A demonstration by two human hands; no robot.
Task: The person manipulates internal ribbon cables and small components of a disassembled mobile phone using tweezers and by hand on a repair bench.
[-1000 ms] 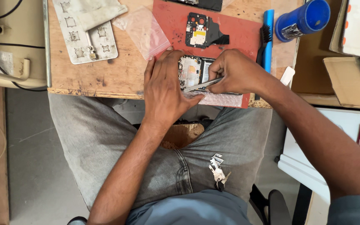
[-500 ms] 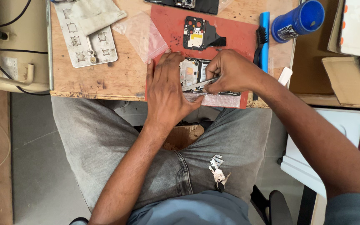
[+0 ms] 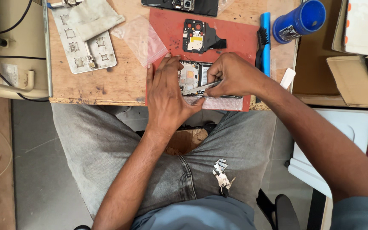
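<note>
At frame centre, the left hand (image 3: pixel 167 96) lies flat, steadying the opened phone (image 3: pixel 191 76); right hand (image 3: pixel 231 76) fingers pinch tweezers (image 3: pixel 201 88) over it

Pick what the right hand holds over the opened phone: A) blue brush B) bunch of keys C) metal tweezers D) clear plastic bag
C: the right hand grips slim metal tweezers over the opened phone, while the blue brush lies apart on the red mat.
</note>
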